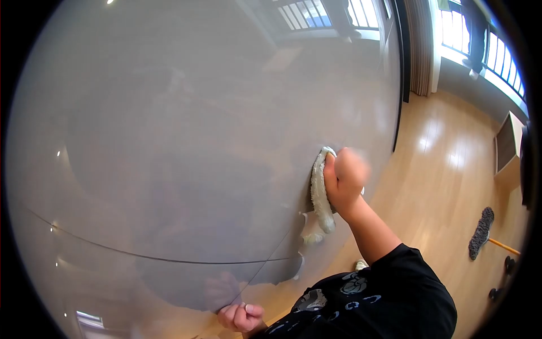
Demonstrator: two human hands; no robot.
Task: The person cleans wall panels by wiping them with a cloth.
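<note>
While the left hand [241, 317] waits low by the wall, here's the right hand [345, 178], up and ahead of it, with the fluffy cloth [320, 195] right in its grip! The thumb lies along the cloth's near side and the fingers are folded round behind, though blur smears the knuckles, so I can't tell how each finger sits. The cloth hangs long and narrow, its lower end dropping below the fist, and it looks set against the glossy wall [197, 141]. Why bunch it like that? Probably to give the palm a thick, firm pad that won't slide away on such a slick face.

Down to the left hand: fingers curled in, a loose fist, nothing visible inside it. It sits close to the wall, perhaps to steady the body; contact is too hard to call.

Well off to the right of both hands, a grey mop [481, 231] lies on the wooden floor [435, 141], its orange handle pointing away, seemingly parked there out of the feet's way.
</note>
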